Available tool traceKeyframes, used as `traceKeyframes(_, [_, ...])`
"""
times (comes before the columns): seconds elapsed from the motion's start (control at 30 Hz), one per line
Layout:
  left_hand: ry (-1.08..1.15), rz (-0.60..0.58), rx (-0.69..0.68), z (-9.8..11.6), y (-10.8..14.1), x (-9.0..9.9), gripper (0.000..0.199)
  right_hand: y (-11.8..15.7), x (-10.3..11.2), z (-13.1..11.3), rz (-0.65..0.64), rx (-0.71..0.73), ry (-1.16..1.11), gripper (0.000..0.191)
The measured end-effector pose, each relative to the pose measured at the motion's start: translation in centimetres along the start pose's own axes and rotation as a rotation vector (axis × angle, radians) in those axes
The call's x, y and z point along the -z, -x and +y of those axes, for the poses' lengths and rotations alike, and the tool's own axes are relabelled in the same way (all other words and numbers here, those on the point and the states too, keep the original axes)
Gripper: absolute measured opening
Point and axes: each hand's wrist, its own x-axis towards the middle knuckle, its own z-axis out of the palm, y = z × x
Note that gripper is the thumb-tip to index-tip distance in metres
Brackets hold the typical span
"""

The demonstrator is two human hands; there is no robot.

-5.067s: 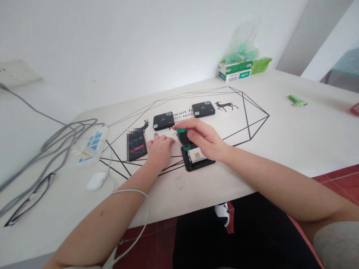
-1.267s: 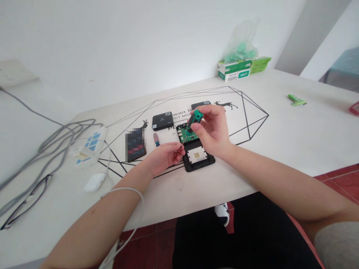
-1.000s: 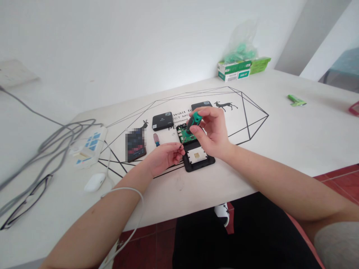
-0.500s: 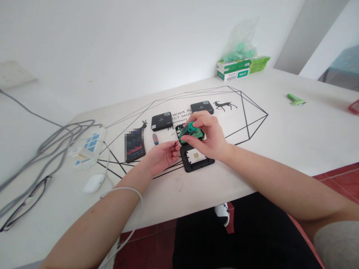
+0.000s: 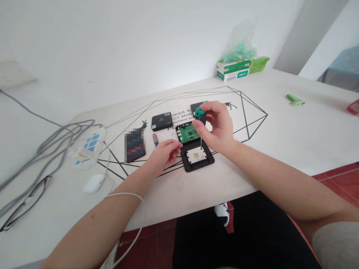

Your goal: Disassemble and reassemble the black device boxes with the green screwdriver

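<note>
My right hand (image 5: 217, 125) is closed round the green-and-black handle of a screwdriver (image 5: 200, 115). Its shaft points down, the tip at the upper right corner of a silver metal plate (image 5: 193, 157) fixed inside a black casing half (image 5: 208, 162). My left hand (image 5: 168, 149) rests by the casing's left edge with fingers curled together; whatever may be between them is hidden. Directly behind the casing half, a green circuit board (image 5: 186, 133) sits in the other black half.
Two closed black boxes (image 5: 162, 121) (image 5: 196, 107) lie farther back. A small screwdriver (image 5: 155, 139) and a phone (image 5: 135, 145) are to the left, beyond them a power strip (image 5: 89, 147), a white case (image 5: 94, 183), cables and glasses (image 5: 26, 203). Green-white boxes (image 5: 232, 67) stand against the wall.
My right hand has swung the screwdriver from a slant near my left fingertips to upright over the metal plate. The circuit board now shows more fully. My left fingers have curled in.
</note>
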Motion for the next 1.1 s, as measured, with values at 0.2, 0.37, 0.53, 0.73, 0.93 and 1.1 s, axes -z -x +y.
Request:
traceKeyframes(0.2, [-0.603, 0.027, -0.519, -1.3, 0.1, -0.1, 0.007, 0.0, 0.0, 0.1, -0.051, 0.016, 0.073, 0.025])
traceKeyframes(0.37, [-0.583, -0.034, -0.513, -1.4, 0.1, -0.2, 0.007, 0.1, 0.0, -0.2, -0.112, 0.002, 0.145, 0.023])
traceKeyframes(0.53, [-0.621, -0.064, -0.534, -1.4, 0.2, -0.2, 0.007, 0.2, 0.0, -0.2, -0.110, 0.016, 0.143, 0.023])
traceKeyframes(0.73, [-0.639, -0.078, -0.545, -1.5, 0.2, -0.2, 0.006, 0.2, 0.0, -0.1, -0.121, -0.003, 0.142, 0.023])
traceKeyframes(0.93, [-0.677, -0.090, -0.568, -1.5, 0.3, -0.1, 0.009, 0.2, 0.1, -0.2, -0.139, 0.005, 0.144, 0.023])
traceKeyframes(1.1, [-0.722, -0.092, -0.589, -1.5, 0.3, -0.1, 0.010, 0.1, 0.2, 0.0, -0.124, 0.042, 0.139, 0.024])
